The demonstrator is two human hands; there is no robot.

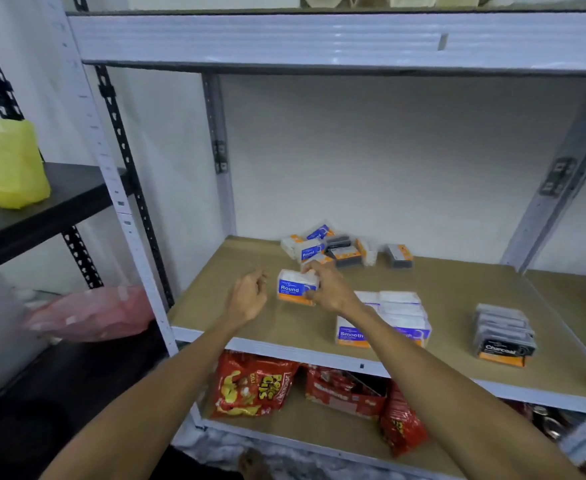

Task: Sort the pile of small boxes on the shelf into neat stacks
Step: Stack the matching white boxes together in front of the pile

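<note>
step: start the "Round" stack | right hand [329,289] pinches the Round box [296,287] | left hand [248,296] loosely spread beside it | we set it square on the shelf [250,327], label forward, clear of the pile [336,249]

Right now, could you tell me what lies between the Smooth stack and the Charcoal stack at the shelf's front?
Nothing: the head view shows only bare brown shelf board between the Smooth stack and the Charcoal stack.

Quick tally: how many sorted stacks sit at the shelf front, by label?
Round stack: 1, right hand gripping it
Smooth stacks: 2, side by side
Charcoal stack: 1
Total: 4
</note>
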